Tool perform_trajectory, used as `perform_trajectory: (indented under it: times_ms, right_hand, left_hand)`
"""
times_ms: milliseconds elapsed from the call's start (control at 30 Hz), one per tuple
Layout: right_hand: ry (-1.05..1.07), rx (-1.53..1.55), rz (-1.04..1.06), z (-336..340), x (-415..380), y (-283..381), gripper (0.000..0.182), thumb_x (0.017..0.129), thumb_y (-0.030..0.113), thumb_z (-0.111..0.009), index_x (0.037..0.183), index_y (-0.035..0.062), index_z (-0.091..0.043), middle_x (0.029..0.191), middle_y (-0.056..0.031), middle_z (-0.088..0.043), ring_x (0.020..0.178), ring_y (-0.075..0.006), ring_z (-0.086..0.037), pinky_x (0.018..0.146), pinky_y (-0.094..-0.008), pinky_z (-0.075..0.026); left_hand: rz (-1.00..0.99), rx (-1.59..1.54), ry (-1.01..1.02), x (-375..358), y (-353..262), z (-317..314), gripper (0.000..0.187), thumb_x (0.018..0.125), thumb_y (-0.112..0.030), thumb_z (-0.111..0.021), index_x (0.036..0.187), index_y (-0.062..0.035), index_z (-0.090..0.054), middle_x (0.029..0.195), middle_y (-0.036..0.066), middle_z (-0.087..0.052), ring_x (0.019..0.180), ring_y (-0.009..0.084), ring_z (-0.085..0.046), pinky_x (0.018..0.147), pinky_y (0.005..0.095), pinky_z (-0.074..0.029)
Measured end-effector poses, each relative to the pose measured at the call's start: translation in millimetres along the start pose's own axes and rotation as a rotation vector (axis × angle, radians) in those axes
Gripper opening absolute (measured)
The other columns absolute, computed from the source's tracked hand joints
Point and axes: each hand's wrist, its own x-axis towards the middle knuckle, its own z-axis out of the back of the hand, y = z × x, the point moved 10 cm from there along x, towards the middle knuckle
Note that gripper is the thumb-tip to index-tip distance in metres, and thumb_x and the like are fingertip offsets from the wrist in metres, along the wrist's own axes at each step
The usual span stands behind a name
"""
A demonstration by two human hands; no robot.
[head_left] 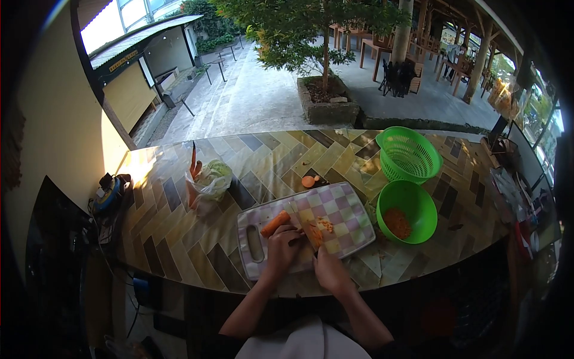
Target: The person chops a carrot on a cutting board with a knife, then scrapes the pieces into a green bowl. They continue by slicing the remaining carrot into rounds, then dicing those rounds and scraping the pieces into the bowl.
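My right hand (330,270) is closed round the handle of a knife (302,226), whose blade slants up and left over the chopping board (353,206). Left of the blade, my left hand (283,248) has its fingers curled down on the board, pressing on what looks like a shaded bit of carrot, mostly hidden. A thick peeled carrot piece (275,222) lies just beyond those fingers. Thin carrot strips (315,234) lie against the blade's right side, and small chopped carrot bits (325,224) are scattered a little farther off.
Right of the board stands a green bowl (427,209) with shredded carrot (397,222) inside; a green colander (408,152) is behind it. Carrot ends (308,181) lie beyond the board. At left, a plastic bag of vegetables (212,180) sits beside whole carrots (193,164).
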Motion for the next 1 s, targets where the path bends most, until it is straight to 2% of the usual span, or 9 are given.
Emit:
perform_trajectory:
  times_ms: [433,533,667,1000]
  right_hand:
    - [-0.021,-0.017,0.048,5,-16,-20,0.03,0.098,0.022,-0.055,0.102,-0.007,-0.051,0.092,-0.0333,-0.064,0.094,-0.0509,-0.06,0.078,-0.057,-0.046]
    - [-0.131,0.009,0.058,14,-14,-22,0.032,0.098,0.024,-0.056,0.099,-0.0069,-0.051,0.09,-0.0329,-0.063,0.092,-0.0513,-0.059,0.077,-0.0572,-0.045]
    - [-0.092,0.084,0.123,11,-10,-17,0.033,0.097,0.026,-0.057,0.096,-0.0066,-0.051,0.087,-0.0331,-0.062,0.09,-0.0516,-0.059,0.076,-0.0565,-0.045]
    - [-0.047,0.087,0.121,15,-20,-6,0.029,0.098,0.024,-0.055,0.098,-0.0046,-0.051,0.088,-0.0317,-0.063,0.089,-0.0496,-0.061,0.075,-0.0564,-0.046]
  left_hand:
    - [-0.073,0.075,-0.014,-7,0,-5,0.016,0.073,-0.01,-0.078,0.087,-0.0031,-0.078,0.094,0.014,-0.074,0.094,0.0277,-0.07,0.086,0.0366,-0.054]
    - [-0.056,0.056,-0.017,-7,2,-4,0.016,0.074,-0.011,-0.078,0.088,-0.0038,-0.078,0.096,0.014,-0.074,0.096,0.0277,-0.069,0.088,0.0365,-0.054]
    - [-0.102,0.072,-0.034,-7,2,-2,0.015,0.075,-0.011,-0.077,0.088,-0.0046,-0.078,0.095,0.013,-0.075,0.097,0.0273,-0.068,0.09,0.0365,-0.053]
    - [-0.02,0.019,0.002,-4,7,-2,0.019,0.07,-0.004,-0.073,0.088,-0.0006,-0.077,0.095,0.014,-0.074,0.102,0.0295,-0.065,0.093,0.0375,-0.051]
